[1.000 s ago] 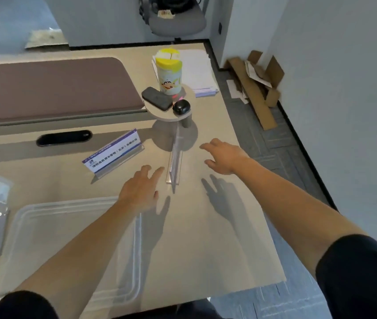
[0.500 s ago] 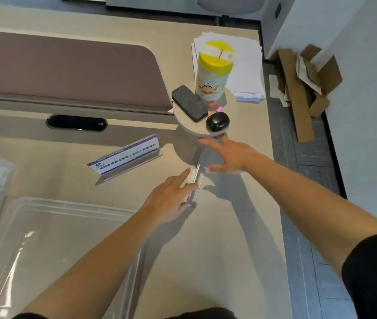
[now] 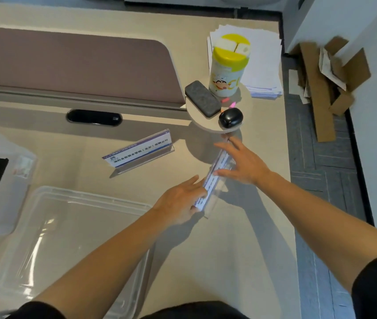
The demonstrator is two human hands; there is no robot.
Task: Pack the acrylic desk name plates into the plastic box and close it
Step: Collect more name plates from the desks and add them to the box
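Our left fingers (image 3: 197, 185) lie nearly straight against the printed face of the near name plate (image 3: 219, 162), at its closer end, with the thumb low beside that end. They press on it and do not curl round it. The left hand (image 3: 179, 203) is palm-down, knuckles up, its bare forearm running back toward the lower left to a black sleeve.

Our right fingers (image 3: 223, 147) are spread and straight. The index reaches toward the plate's far end, and the thumb tip touches the printed face about halfway along, so the plate passes under the gap between thumb and index. The right hand (image 3: 246, 163) is also palm-down, wrist level, and the arm stretches in from the lower right.

The plate between the hands runs lengthwise away from us and leans, its white label facing up and left. We cannot tell whether its clear base rests on the desk (image 3: 229, 261).

The second name plate (image 3: 140, 149) stands apart to the left, with its label toward us. A shallow clear plastic container (image 3: 91, 200) lies just beside the left wrist, and a translucent plastic piece (image 3: 10, 192) with a black part lies farther left. We cannot tell which is box and which is lid.

Beyond the hands a round shelf (image 3: 202, 128) holds a yellow-capped canister (image 3: 227, 70), a dark case (image 3: 202, 99) and a small black object (image 3: 230, 117).
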